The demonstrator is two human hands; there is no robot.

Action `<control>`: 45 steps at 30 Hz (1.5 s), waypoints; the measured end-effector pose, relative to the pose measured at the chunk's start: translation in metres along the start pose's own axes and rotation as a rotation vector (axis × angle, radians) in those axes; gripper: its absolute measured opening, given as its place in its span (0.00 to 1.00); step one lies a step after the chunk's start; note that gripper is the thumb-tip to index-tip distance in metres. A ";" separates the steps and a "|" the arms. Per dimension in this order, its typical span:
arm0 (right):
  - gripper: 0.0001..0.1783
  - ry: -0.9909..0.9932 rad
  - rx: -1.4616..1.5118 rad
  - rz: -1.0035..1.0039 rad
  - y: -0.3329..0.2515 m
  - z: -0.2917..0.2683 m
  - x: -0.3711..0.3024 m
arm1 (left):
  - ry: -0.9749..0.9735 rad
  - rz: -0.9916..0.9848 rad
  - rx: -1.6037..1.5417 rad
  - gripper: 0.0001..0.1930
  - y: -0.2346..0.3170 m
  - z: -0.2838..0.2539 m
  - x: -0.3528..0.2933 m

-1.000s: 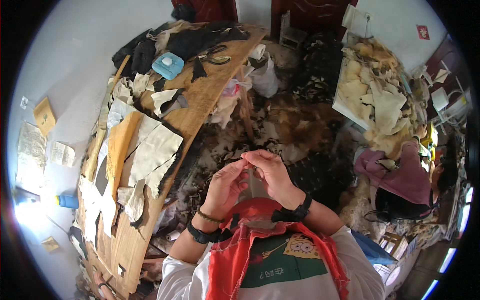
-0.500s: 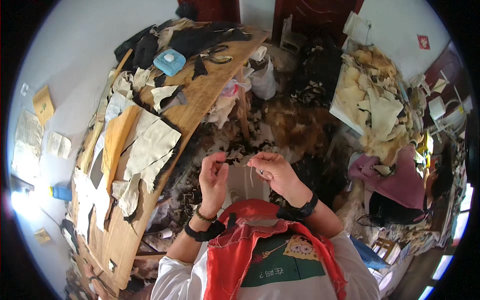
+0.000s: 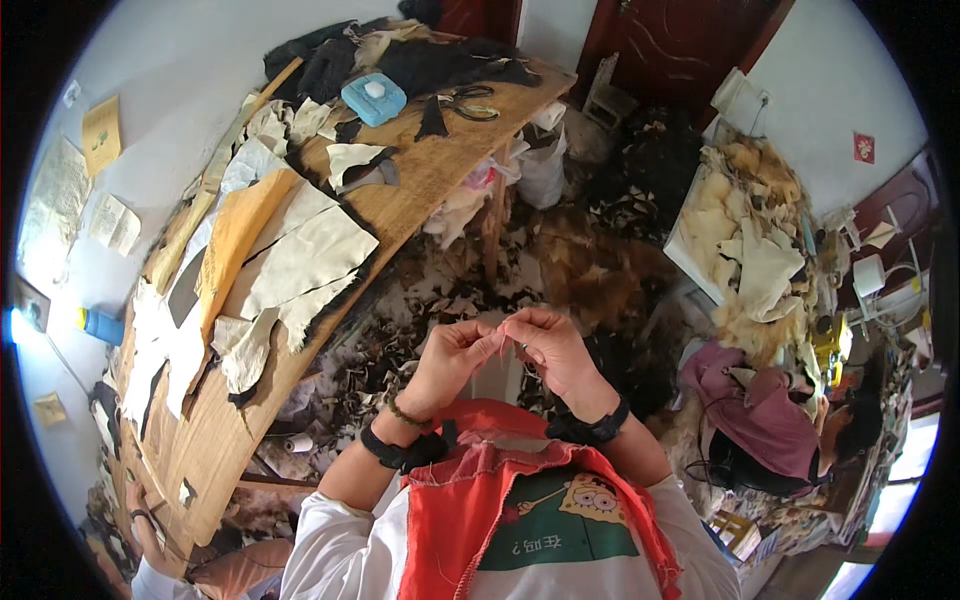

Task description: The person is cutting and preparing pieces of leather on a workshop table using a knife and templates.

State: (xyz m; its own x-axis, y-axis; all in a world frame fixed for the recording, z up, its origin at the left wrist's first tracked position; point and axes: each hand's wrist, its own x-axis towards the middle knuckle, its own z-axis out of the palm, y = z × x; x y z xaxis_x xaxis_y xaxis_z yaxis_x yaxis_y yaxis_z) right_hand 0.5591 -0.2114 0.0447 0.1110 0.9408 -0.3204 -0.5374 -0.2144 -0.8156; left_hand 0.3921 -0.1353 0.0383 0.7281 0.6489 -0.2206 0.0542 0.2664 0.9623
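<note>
My left hand (image 3: 455, 362) and my right hand (image 3: 556, 352) meet in front of my body, fingertip to fingertip. Both pinch a thin thread (image 3: 503, 347), whose short strand hangs just below the touching fingers. Its exact path between the fingertips is too fine to make out. A ring shows on my right hand, and dark bands circle both wrists. Just under my hands, red cloth (image 3: 440, 500) with a zip edge lies open over my white shirt.
At left stands a long wooden table (image 3: 440, 180) bearing pale hide pieces (image 3: 310, 260), a blue box (image 3: 374, 99) and scissors (image 3: 470, 103). Scraps (image 3: 400, 300) litter the floor. A person in mauve (image 3: 740, 400) is at right; another person's hand (image 3: 135, 497) touches the table's near end.
My left hand has moved right and closed, so its fingertips now touch those of my right hand. The view has shifted slightly, showing more of the person at lower left.
</note>
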 end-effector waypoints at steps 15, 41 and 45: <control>0.08 0.169 -0.169 -0.212 0.012 0.012 0.001 | -0.048 -0.159 -0.281 0.07 -0.007 -0.002 -0.012; 0.14 0.959 -0.087 -0.799 -0.271 -0.335 -0.010 | 1.632 0.449 -0.337 0.05 -0.054 -0.371 -0.449; 0.13 0.860 -0.187 -0.685 -0.315 -0.408 -0.002 | 1.772 0.225 -0.234 0.07 -0.056 -0.377 -0.569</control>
State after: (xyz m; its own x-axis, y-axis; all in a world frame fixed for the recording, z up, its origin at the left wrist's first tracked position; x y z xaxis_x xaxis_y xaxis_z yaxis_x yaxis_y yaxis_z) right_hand 1.0693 -0.2531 0.1059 0.9166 0.3957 0.0573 -0.0147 0.1765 -0.9842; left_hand -0.2825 -0.2509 0.0496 -0.8213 0.5522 -0.1434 -0.1340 0.0576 0.9893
